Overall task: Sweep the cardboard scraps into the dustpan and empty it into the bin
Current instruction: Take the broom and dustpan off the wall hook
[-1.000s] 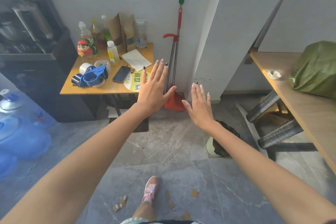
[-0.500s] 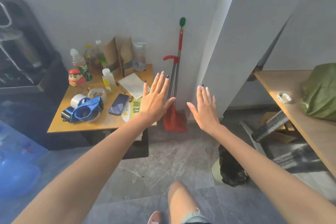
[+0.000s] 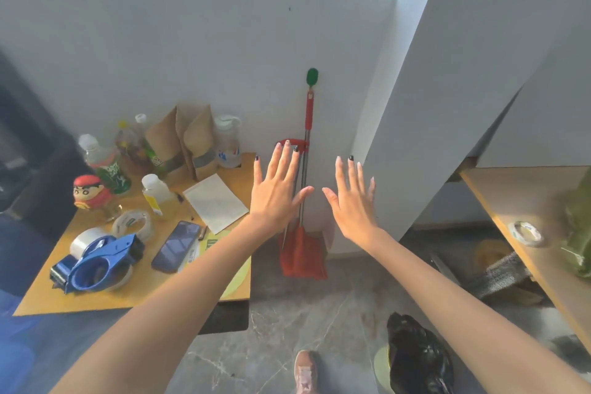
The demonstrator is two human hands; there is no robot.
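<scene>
Holding both arms out: your left hand (image 3: pixel 275 192) and right hand (image 3: pixel 351 201) flat, fingers straight and spread, gripping nothing. Red dustpan (image 3: pixel 302 257) upright against wall, beside table (image 3: pixel 144 293), beyond your hands. Lower right, bin (image 3: pixel 380 368) with black liner; contents hidden.

1. Dustpan (image 3: pixel 302 257): red, on a long metal shaft. It stands upright on the floor (image 3: pixel 287 323) against the white wall (image 3: pixel 192 57), just right of the counter (image 3: pixel 134 294).
2. Broom (image 3: pixel 309 112): a metal pole with a red sleeve and a green cap, upright beside the dustpan's shaft.
3. Bin (image 3: pixel 381 368): pale green, lined with a black bag (image 3: pixel 415 358). It stands on the floor, apart from the dustpan.
</scene>
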